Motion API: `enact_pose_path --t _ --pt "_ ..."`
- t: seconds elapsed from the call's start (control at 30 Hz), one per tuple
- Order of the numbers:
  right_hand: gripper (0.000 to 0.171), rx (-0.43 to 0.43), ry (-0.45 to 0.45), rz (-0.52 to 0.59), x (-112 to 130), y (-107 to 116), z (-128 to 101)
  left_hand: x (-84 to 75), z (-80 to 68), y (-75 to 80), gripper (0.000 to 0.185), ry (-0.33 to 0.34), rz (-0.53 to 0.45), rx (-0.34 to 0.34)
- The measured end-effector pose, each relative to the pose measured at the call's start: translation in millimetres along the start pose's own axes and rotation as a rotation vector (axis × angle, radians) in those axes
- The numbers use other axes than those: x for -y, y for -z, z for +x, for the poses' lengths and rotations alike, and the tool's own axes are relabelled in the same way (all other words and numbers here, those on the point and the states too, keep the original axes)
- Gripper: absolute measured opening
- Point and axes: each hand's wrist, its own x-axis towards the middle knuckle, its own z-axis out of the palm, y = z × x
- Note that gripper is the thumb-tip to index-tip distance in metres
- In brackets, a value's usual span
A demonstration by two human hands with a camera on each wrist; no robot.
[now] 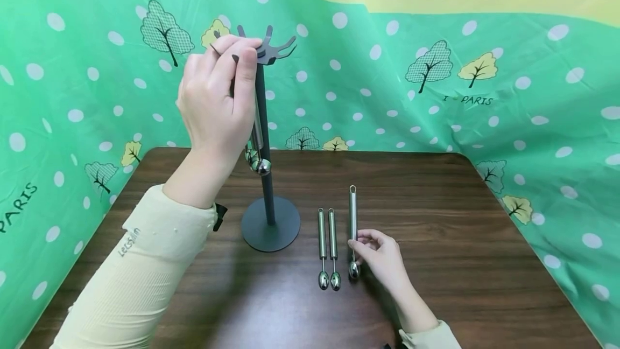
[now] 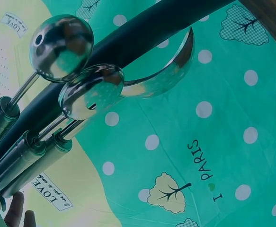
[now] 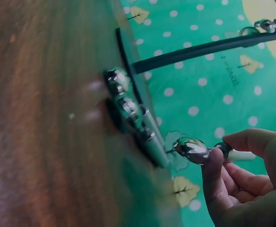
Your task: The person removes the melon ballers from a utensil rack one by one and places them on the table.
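My left hand (image 1: pixel 218 88) is raised at the top of a dark metal stand, thumb and forefinger pinching its hook rack (image 1: pixel 271 54) close to the centre. Just below the hand hang steel melon ballers (image 2: pixel 91 92) with tubular handles; one head is round, another oval, and a third shows as a crescent. Their upper ends are hidden by the hand. Low over the table at the right, my right hand (image 1: pixel 382 257) pinches another melon baller (image 1: pixel 353 214) between thumb and fingers, its scoop toward me. Beside it, two smaller melon ballers (image 1: pixel 322 236) lie parallel.
The stand's round base (image 1: pixel 252 230) rests on a dark wooden table (image 1: pixel 460 220), left of the lying melon ballers, with its post (image 1: pixel 268 193) rising from it. A green dotted cloth (image 1: pixel 349 90) with printed trees hangs behind and at both sides.
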Motion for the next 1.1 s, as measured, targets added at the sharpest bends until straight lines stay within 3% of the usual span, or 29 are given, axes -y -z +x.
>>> enact_pose_path --t 0.6,1.1 --pt "0.027 0.118 -0.100 -0.042 -27 -5 13 1.4 0.6 -0.7 0.024 0.009 0.006 0.015" --pt "0.021 0.120 -0.148 -0.132 -26 -11 20 1.1 -0.1 -0.5 0.024 0.021 0.002 0.013"
